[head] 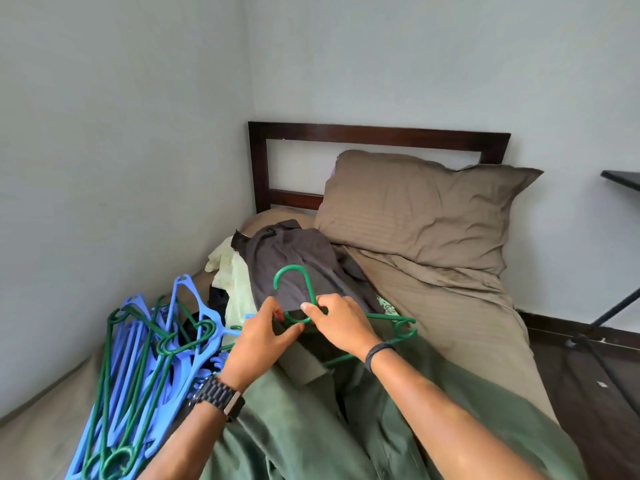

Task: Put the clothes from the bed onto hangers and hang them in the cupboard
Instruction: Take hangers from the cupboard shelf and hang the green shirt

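Head view, left hand: my left hand (268,336) sat at the neck of the green hanger (346,318), thumb and fingers curled in a pinching grip around the collar of the green shirt (311,424) just below the hook
Head view, right hand: my right hand (341,323) pinched the base of the hanger's hook, my fingertips (306,305) touching the green plastic; a dark band circled that wrist
Head view, green hanger: its hook stood up over the grey garment (298,261), its right shoulder poked out beside my right wrist, the rest lay under the shirt's cloth
Head view, green shirt: spread down the bed (467,313) toward me, collar at my hands
Head view, other clothes: the grey garment lay heaped near the pillow (422,206), on top of a pale yellow garment (232,275), with something dark beside it that I could not make out
Head view, spare hangers: a pile of blue and green hangers (138,375) lay on the bed to my left, near the wall
Head view, surroundings: dark wooden headboard (377,133) behind the pillow; a dark worktop edge (621,176) at far right
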`<state>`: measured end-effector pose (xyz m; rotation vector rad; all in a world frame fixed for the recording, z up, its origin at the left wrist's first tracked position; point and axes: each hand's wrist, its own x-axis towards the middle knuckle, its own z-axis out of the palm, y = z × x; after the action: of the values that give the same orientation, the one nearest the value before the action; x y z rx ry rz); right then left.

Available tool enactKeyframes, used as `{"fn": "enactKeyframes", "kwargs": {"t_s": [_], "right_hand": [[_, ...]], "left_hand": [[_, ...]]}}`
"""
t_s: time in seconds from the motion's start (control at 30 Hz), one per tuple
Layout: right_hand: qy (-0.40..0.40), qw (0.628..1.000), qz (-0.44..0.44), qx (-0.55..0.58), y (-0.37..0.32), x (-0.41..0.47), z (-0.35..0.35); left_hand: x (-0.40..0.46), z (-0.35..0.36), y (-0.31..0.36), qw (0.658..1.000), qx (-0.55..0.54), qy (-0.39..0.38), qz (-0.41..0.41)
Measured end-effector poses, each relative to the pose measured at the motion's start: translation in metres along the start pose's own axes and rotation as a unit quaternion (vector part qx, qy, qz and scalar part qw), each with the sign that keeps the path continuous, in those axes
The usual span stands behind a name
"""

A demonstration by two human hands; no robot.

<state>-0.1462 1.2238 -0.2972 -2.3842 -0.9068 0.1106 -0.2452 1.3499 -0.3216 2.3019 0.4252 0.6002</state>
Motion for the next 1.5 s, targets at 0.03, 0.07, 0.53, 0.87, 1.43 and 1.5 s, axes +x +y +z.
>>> {"fn": "enactKeyframes", "kwargs": {"t_s": [0.03, 0.07, 0.53, 0.87, 1.43, 1.5], "right_hand": [[-0.017, 1.000, -0.010, 0.012, -0.001, 0.001, 0.001], [-0.035, 0.999, -0.020, 0.031, 0.001, 0.002, 0.003], [0.167, 0.984, 0.052, 0.032, 0.112, -0.069, 0.029], [0.074, 0.964, 0.203, 0.157, 0.102, -0.039, 0.045], [0.315, 0.924, 0.126, 0.176, 0.112, -0.012, -0.035], [0.336, 0.928, 0.074, 0.146, 0.099, -0.015, -0.038]], "left_hand": [[0.000, -0.001, -0.004, 1.000, 0.008, -0.005, -0.004], [-0.001, -0.002, -0.008, 1.000, 0.014, -0.016, -0.007], [0.006, 0.002, -0.017, 0.997, 0.059, -0.037, 0.040], [0.011, -0.007, -0.020, 0.989, 0.095, -0.099, 0.057], [0.031, -0.022, -0.004, 0.932, 0.256, -0.210, 0.145], [0.031, -0.016, -0.001, 0.944, 0.257, -0.169, 0.118]]}}
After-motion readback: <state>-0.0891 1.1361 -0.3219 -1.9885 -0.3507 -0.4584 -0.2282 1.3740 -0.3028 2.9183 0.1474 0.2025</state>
